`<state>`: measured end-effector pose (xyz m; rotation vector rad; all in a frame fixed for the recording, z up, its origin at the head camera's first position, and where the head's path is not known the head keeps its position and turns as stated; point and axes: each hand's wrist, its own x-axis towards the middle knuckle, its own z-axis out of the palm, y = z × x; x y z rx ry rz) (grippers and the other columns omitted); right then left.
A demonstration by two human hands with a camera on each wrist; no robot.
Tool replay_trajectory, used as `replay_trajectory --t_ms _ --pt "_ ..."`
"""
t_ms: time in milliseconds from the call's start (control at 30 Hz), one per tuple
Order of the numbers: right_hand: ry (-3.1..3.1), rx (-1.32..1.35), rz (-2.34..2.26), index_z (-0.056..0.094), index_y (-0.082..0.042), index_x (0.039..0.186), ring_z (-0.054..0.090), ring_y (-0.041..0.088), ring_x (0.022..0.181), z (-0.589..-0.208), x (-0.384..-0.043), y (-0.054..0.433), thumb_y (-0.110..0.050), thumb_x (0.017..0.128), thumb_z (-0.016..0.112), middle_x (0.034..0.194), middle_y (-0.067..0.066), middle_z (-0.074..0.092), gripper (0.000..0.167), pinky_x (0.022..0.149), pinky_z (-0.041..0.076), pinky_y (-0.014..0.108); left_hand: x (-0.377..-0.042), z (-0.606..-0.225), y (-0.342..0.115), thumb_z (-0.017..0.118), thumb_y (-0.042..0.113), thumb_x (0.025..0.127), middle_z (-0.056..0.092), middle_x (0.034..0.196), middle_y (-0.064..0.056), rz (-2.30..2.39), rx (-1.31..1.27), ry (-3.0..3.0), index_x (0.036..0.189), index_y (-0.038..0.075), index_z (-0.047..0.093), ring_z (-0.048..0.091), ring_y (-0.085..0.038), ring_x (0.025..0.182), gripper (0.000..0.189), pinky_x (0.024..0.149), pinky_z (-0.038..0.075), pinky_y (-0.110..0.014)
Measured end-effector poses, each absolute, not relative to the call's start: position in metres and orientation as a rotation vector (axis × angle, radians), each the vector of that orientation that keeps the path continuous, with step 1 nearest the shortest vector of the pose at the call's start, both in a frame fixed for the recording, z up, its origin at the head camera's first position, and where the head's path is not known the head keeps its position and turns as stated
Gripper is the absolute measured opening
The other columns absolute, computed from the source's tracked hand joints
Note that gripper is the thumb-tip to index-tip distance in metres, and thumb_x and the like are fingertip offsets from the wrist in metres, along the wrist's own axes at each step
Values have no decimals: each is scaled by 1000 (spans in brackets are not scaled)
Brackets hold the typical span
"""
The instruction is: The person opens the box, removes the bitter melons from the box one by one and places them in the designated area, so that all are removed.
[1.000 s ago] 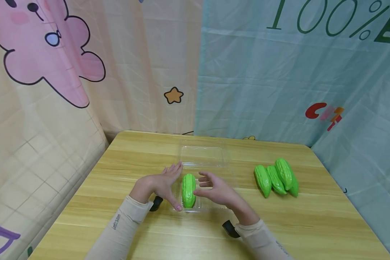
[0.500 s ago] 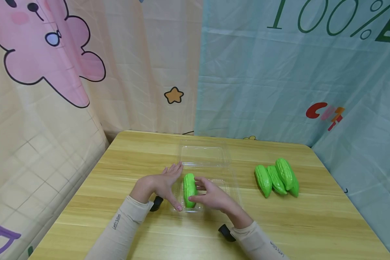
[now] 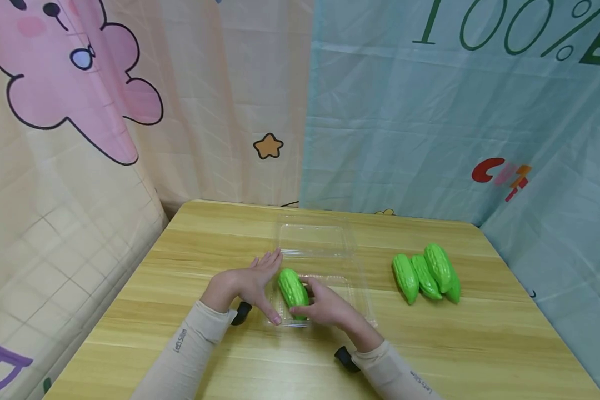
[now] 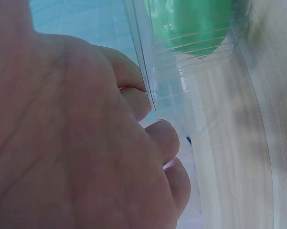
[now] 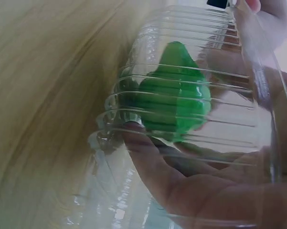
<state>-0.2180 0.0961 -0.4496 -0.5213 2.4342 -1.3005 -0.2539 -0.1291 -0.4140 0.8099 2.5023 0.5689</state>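
Note:
A clear plastic clamshell box (image 3: 332, 276) lies with its lid folded back on the table. Inside its left part is a bright green, ridged toy bitter melon (image 3: 291, 286), tilted with its near end toward the right. My right hand (image 3: 327, 303) reaches into the box and holds this bitter melon between thumb and fingers; through the clear wall the right wrist view shows fingers below the bitter melon (image 5: 174, 95). My left hand (image 3: 247, 283) spans the box's left side, thumb at the front corner. In the left wrist view its fingers (image 4: 162, 140) touch the clear rim.
Several more green bitter melons (image 3: 405, 278) lie close together on the right of the wooden table (image 3: 220, 233). The clear lid (image 3: 312, 239) lies flat behind the box's base. Printed curtains (image 3: 390, 111) hang behind the table and at both sides.
My right hand has moved left and taken hold of the bitter melon. The bitter melon has turned from nearly straight to slanted. My left hand has stayed in place.

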Motion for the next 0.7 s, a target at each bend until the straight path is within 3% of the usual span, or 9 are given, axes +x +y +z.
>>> replay_trajectory --t_ms 300,700 --pt "2519 -512 -1248 35 9 148 61 29 105 -453 -220 95 -19 90 78 124 23 60 77 89 53 50 -254 -412 -128 91 55 65 -16 165 -16 559 805 2505 159 1 -9 -11 -39 150 148 121 -3 -51" --pt "2559 -484 -1255 43 -1 146 61 31 107 -450 -220 99 -19 92 76 127 21 60 66 87 54 48 -254 -412 -128 91 56 65 -16 165 -17 560 805 2508 159 1 -10 -10 -39 150 148 121 -3 -51"
